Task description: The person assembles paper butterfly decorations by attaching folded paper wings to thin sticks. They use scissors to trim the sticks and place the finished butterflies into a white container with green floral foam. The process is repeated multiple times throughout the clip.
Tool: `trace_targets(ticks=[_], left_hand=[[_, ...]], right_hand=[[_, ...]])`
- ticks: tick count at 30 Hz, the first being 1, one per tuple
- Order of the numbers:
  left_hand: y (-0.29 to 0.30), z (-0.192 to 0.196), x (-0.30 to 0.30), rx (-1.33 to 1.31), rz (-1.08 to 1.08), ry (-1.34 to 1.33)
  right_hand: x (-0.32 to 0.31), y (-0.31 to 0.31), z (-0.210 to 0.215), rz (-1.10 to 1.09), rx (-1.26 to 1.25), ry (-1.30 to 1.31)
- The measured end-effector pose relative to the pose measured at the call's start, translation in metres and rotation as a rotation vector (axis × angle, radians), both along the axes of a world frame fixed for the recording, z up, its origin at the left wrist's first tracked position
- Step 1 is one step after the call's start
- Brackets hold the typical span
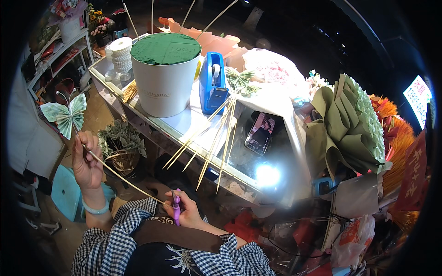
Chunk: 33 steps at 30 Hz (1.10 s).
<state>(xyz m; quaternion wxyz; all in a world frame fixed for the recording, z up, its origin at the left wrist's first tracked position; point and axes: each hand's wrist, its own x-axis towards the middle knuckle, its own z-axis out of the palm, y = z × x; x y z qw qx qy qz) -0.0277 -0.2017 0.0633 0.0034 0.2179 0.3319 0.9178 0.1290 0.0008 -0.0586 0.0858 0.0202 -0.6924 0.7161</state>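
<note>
In my raised left hand (87,161), the fingers pinch a long thin wooden stick (124,177). A pleated paper butterfly (69,112), pale green with two curled feelers, sits at its upper end. The stick slants down to my right hand (189,211), which is closed round purple-handled scissors (176,209) near my lap. The stick's lower end meets the scissors; their blades are hard to make out. On the table, more bare sticks (207,152) fan out from folded green paper butterflies (241,80). Beside them stands a blue tape dispenser (214,92).
A white bucket (161,92) filled with green foam (165,48) stands on the table, sticks rising behind it. Nearby are a spool of white cord (121,54) and a phone (261,133). Wrapped bouquets (336,124) crowd the right. A potted plant (122,142) and turquoise stool (66,193) are at left.
</note>
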Motion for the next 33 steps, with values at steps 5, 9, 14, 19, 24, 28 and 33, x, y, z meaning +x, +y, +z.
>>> trace_targets(ticks=[5,9,14,19,24,28,33], left_hand=[[0.001,-0.001,-0.001,-0.002,0.042,-0.032],[0.002,-0.001,-0.001,0.058,0.024,-0.057],[0.002,0.0,-0.001,0.117,-0.014,-0.045],[0.002,-0.001,-0.002,0.099,-0.012,-0.073],[-0.001,-0.005,-0.003,0.079,0.029,-0.07],[-0.007,-0.008,-0.004,0.025,0.058,-0.078],[-0.003,-0.012,-0.005,-0.175,0.296,-0.053]], right_hand=[[0.0,0.0,0.0,0.005,-0.012,-0.001],[0.0,0.0,0.0,-0.002,-0.012,-0.001],[0.0,-0.002,0.0,-0.016,-0.004,0.007],[-0.001,-0.002,0.0,-0.027,0.03,0.052],[0.0,-0.002,0.0,-0.007,-0.001,-0.033],[0.0,-0.003,0.001,-0.035,0.01,0.043],[0.0,0.001,0.004,-0.098,0.083,0.113]])
